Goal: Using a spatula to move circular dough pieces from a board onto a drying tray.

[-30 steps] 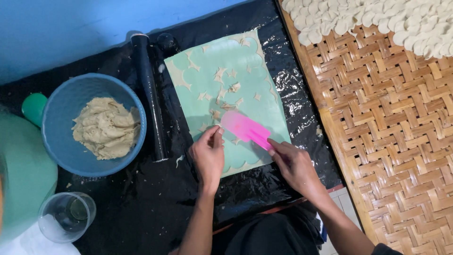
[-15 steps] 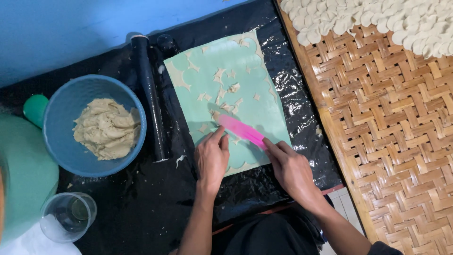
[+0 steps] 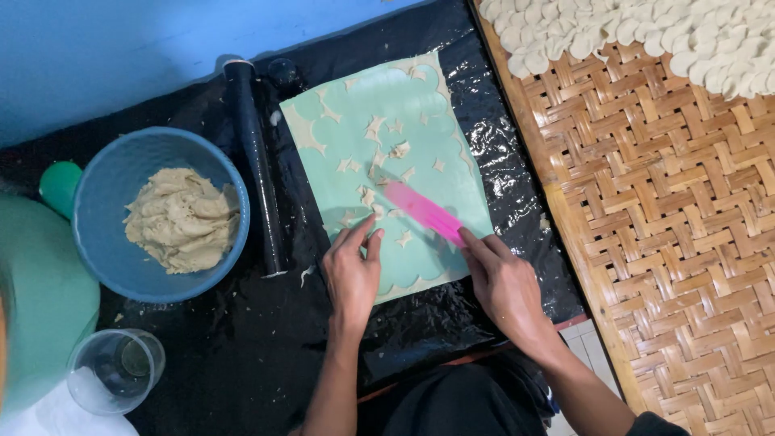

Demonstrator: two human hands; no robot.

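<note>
On black plastic sheeting point(image 3: 202, 355) lies a pale green mat point(image 3: 387, 137) strewn with dough scraps point(image 3: 367, 165), where the right hand point(image 3: 504, 287) grips a pink scraper point(image 3: 424, 211), the left hand point(image 3: 351, 270) presses down open, and a blue bowl point(image 3: 105, 202) alongside holds dough point(image 3: 182, 220).

Black plastic sheet point(image 3: 420, 331) covers floor under both hands. On it: green mat point(image 3: 420, 137), rolling pin point(image 3: 257, 165) & blue bowl point(image 3: 105, 234) left of left hand point(image 3: 353, 273). Woven mat point(image 3: 670, 242) right of right hand point(image 3: 504, 282).

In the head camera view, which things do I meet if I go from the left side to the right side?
Blue bowl of dough → black rolling pin → left hand → pink scraper on the green mat → right hand → woven bamboo tray.
</note>
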